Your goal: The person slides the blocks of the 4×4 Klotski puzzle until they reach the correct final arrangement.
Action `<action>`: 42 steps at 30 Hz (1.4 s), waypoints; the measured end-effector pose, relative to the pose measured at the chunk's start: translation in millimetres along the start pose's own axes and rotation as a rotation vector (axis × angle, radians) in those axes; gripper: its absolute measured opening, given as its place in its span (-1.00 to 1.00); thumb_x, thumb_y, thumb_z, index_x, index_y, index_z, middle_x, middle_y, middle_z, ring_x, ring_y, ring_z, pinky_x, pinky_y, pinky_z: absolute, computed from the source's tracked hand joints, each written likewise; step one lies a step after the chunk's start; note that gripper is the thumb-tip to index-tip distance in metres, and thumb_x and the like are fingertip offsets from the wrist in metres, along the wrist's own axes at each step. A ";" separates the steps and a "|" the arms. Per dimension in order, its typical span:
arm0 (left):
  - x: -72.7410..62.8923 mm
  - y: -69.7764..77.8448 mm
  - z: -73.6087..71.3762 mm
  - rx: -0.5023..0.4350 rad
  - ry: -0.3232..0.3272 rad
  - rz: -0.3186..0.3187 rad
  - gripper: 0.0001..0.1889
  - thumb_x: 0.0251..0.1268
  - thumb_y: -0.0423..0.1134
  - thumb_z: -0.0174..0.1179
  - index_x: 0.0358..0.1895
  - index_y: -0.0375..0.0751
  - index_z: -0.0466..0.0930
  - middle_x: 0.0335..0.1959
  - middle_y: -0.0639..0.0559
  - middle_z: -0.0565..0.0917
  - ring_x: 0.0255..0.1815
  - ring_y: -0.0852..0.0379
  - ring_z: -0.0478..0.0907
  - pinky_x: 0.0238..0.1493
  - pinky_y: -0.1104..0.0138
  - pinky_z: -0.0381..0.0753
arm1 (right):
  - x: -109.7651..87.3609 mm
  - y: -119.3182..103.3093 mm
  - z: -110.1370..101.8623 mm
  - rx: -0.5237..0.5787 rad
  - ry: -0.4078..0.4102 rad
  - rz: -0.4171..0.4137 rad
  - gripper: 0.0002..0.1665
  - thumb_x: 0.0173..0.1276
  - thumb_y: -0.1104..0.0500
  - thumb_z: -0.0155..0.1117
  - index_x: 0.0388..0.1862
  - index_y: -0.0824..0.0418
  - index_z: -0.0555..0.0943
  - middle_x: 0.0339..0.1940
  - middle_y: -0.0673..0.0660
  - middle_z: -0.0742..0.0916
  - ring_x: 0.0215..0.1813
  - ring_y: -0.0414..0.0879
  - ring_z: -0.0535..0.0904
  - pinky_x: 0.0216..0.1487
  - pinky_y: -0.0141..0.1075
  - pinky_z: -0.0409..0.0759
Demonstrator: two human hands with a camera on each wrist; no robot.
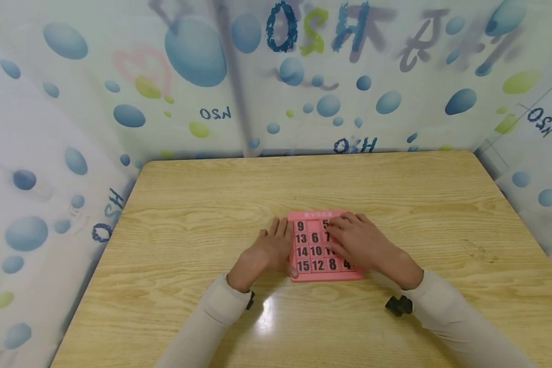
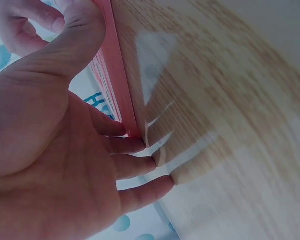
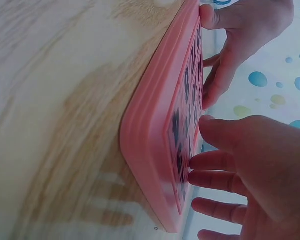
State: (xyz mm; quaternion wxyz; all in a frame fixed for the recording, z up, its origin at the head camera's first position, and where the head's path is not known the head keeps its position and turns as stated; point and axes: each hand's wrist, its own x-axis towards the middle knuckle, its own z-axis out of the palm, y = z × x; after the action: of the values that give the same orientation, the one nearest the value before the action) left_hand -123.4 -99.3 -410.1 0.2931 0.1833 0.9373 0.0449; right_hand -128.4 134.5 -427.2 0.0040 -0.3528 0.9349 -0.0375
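- Pink puzzle (image 1: 317,257) flat on table (image 1: 202,204).
- Left hand (image 1: 271,252) against 9 o'clock edge, fingers straight.
- Right hand (image 1: 362,241) on tiles (image 1: 332,264), 2 o'clock, fingers part-open. Neither grips anything.
- Likely tile-sliding; next move needs 11 o'clock slot (image 1: 313,225).

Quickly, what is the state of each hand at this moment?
Left hand: open, touching the left edge of the pink puzzle board.
Right hand: open, over its number tiles.

Puzzle (image 1: 317,244) on table (image 1: 188,220), left hand (image 1: 270,250) at left edge, right hand (image 1: 362,241) over right-side tiles (image 1: 347,265), perhaps touching
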 end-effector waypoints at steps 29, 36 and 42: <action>-0.9 -0.5 1.1 -0.016 -0.001 0.004 0.29 0.04 0.21 0.39 0.60 -0.29 -0.31 0.63 -0.22 -0.28 0.64 -0.16 -0.35 0.58 -0.04 -0.03 | 16.4 -18.9 2.2 0.025 -0.041 -0.015 -0.47 0.47 -0.11 0.17 0.26 0.16 0.61 0.30 0.14 0.60 0.32 0.12 0.46 0.32 0.14 0.42; -1.1 -0.1 0.7 -0.009 -0.007 0.004 0.29 0.05 0.22 0.39 0.60 -0.30 -0.32 0.63 -0.23 -0.29 0.64 -0.17 -0.36 0.58 -0.03 -0.05 | 15.8 -17.2 0.5 0.035 -0.052 -0.031 -0.46 0.48 -0.11 0.15 0.29 0.14 0.59 0.31 0.14 0.60 0.33 0.13 0.45 0.32 0.16 0.42; -1.7 -0.3 0.5 -0.017 -0.007 0.007 0.29 0.05 0.21 0.39 0.60 -0.30 -0.34 0.63 -0.23 -0.31 0.63 -0.17 -0.37 0.58 -0.03 -0.08 | 8.2 -3.9 -4.6 0.040 -0.050 0.007 -0.51 0.48 -0.06 0.17 0.27 0.13 0.59 0.29 0.14 0.60 0.36 0.14 0.43 0.35 0.15 0.39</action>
State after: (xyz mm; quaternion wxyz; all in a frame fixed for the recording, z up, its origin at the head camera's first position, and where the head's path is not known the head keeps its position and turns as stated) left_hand -121.9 -100.2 -409.6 0.2976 0.1841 0.9352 0.0534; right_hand -132.1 126.5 -422.2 0.0346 -0.3504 0.9348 -0.0473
